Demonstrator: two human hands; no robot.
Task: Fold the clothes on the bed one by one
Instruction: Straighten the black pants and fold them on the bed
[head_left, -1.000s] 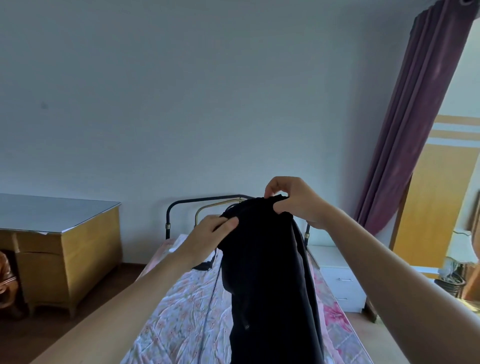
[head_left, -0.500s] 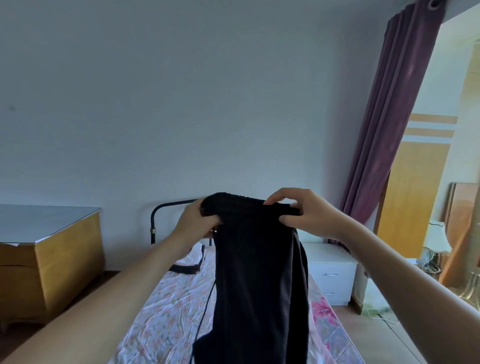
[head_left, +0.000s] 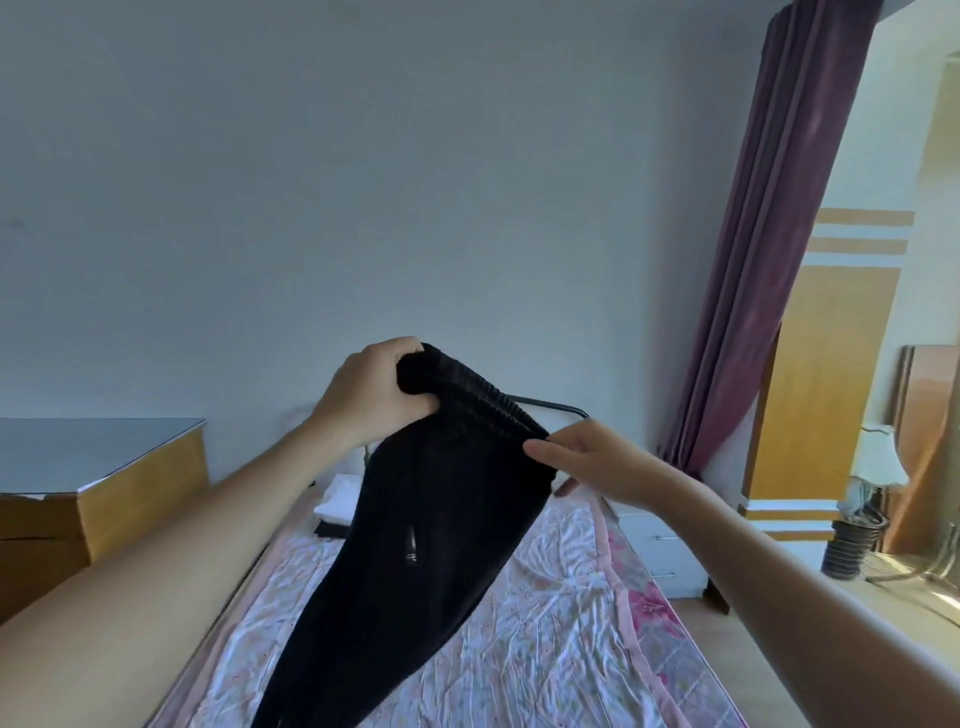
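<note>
Bed (head_left: 545, 649) with floral sheet, folded clothes (head_left: 340, 501)

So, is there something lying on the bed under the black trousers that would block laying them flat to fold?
Nothing visible does. The black trousers hang from the left hand and right hand above bare floral sheet. Only some folded clothes sit far off near the headboard.

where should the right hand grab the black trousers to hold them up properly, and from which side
Take the ribbed waistband at its right end, coming in from the right side. The left hand already grips the bunched left end, and the black trousers hang from that band over the bed. The right hand sits by that corner, so a pinch there would likely stretch the band flat.
</note>
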